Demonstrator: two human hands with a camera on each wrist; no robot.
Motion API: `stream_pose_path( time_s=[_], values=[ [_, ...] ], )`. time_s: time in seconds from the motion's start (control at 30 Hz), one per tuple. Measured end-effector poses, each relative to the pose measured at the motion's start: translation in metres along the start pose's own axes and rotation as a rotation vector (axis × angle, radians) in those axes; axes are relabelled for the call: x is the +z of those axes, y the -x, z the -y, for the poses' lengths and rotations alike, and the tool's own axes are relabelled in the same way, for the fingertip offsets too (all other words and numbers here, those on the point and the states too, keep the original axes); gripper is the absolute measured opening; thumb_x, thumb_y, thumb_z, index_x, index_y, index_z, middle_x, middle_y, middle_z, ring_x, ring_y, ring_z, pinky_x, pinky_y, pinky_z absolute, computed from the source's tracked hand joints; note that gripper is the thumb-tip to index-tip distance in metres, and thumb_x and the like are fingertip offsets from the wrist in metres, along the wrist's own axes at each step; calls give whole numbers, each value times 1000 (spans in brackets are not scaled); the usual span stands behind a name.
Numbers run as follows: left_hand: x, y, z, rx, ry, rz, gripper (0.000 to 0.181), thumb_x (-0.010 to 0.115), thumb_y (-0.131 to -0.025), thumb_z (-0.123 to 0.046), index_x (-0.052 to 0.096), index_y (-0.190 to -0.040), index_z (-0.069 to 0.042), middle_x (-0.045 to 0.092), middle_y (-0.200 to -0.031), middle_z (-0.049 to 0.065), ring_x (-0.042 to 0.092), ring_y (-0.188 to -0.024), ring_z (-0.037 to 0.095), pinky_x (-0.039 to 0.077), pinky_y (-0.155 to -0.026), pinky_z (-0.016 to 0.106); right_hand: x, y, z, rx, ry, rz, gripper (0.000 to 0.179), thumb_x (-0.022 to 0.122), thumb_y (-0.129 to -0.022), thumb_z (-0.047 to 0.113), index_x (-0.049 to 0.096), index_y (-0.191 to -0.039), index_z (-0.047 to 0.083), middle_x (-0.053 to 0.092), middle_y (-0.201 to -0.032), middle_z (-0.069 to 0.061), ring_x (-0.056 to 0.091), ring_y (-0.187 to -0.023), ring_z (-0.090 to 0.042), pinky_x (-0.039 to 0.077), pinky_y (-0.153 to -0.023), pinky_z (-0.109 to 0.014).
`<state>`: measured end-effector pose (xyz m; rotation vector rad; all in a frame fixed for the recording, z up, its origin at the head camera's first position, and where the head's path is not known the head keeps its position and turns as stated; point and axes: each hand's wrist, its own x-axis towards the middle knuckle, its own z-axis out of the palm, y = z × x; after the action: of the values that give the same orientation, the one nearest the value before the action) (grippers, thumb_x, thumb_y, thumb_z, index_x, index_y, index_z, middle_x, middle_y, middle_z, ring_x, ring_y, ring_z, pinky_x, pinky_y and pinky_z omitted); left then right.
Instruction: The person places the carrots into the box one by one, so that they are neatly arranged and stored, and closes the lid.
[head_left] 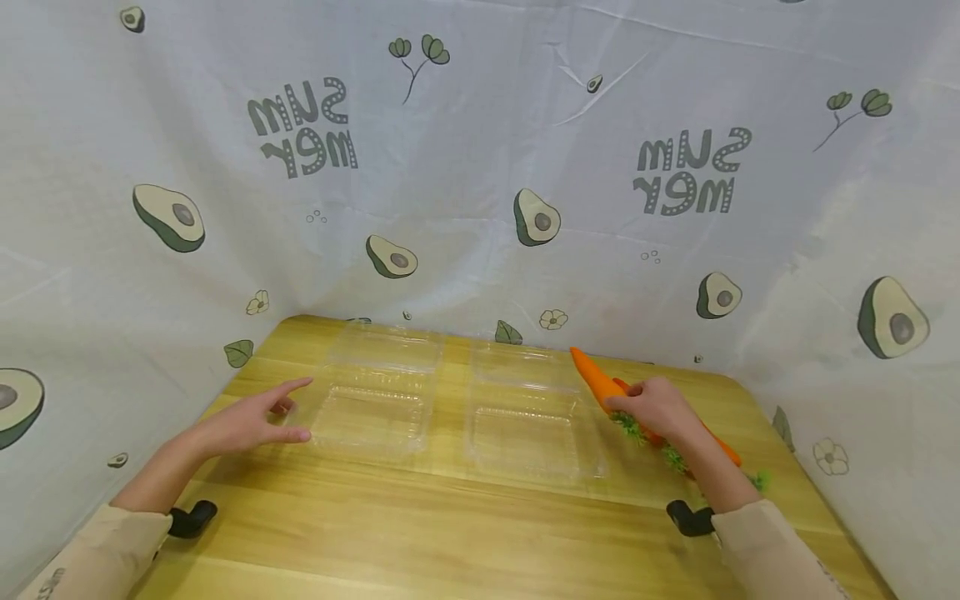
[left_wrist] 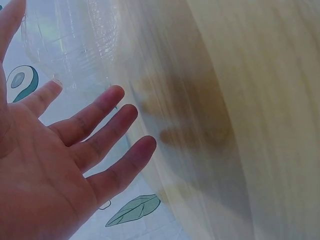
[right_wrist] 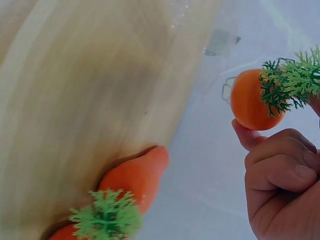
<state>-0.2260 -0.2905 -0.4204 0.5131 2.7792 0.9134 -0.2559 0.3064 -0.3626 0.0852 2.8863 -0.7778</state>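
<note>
My right hand (head_left: 658, 407) grips an orange carrot (head_left: 594, 378) near its leafy green top, over the right side of the table. In the right wrist view, the held carrot (right_wrist: 251, 102) shows its thick end with curled fingers around it. Other carrots (head_left: 722, 450) with green tops lie beneath that hand and forearm, partly hidden. To the left, my left hand (head_left: 251, 422) has its fingers spread and holds nothing. It hovers beside a clear plastic box (head_left: 367, 448) whose lid stands open. A second clear open box (head_left: 517, 467) sits between that box and the carrots.
Both boxes stand on a wooden table (head_left: 420, 533), their lids toward the back. A white curtain (head_left: 465, 150) printed with avocados and lettering hangs behind and along both sides. Black straps (head_left: 192, 518) are on the wrists.
</note>
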Motion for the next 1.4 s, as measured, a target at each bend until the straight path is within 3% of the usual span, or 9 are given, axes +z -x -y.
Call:
stream_pose_path(
  time_s=[0.27,0.5,0.6,0.77,1.07,1.4],
  values=[
    [-1,-4,3,6,-9,-10,92,74,-89,-46,28,-158,-7,57,-132,27,57,-121,42,48,-94,58,-6,-9,18,-59,-9,3,37,72,-88,38,69,-90,1,30,-62,2,28,-56,-15,26,-54,-31],
    [-2,-6,2,2,-11,-16,93,75,-88,-49,28,-158,-7,57,-133,27,57,-120,43,48,-94,58,-8,-10,38,-100,59,8,45,73,-87,41,75,-102,0,59,-81,-5,46,-72,-20,34,-62,-32],
    [-1,-6,2,1,-9,-17,93,75,-88,-49,29,-158,-8,57,-133,27,57,-121,42,48,-94,58,-7,-10,46,-111,68,12,43,73,-86,41,76,-102,1,64,-85,-6,50,-75,-21,37,-63,-32],
    [-1,-6,3,-2,-2,-19,93,75,-88,-49,29,-158,-8,57,-132,27,57,-121,42,47,-94,58,-6,-13,60,-148,57,31,38,74,-86,38,76,-99,2,55,-71,-1,44,-66,-18,32,-61,-31],
    [0,-7,2,-4,-6,-14,93,74,-88,-49,28,-158,-8,57,-132,26,57,-121,42,48,-94,57,-5,-18,80,-234,51,59,27,75,-84,33,75,-89,6,26,-56,6,25,-51,-12,23,-51,-28],
    [1,-7,4,-13,-3,-5,93,74,-88,-49,28,-158,-8,57,-133,27,56,-122,42,48,-94,58,2,-26,104,-281,87,81,25,75,-82,31,75,-89,6,33,-57,6,30,-50,-12,26,-51,-27]
  ],
)
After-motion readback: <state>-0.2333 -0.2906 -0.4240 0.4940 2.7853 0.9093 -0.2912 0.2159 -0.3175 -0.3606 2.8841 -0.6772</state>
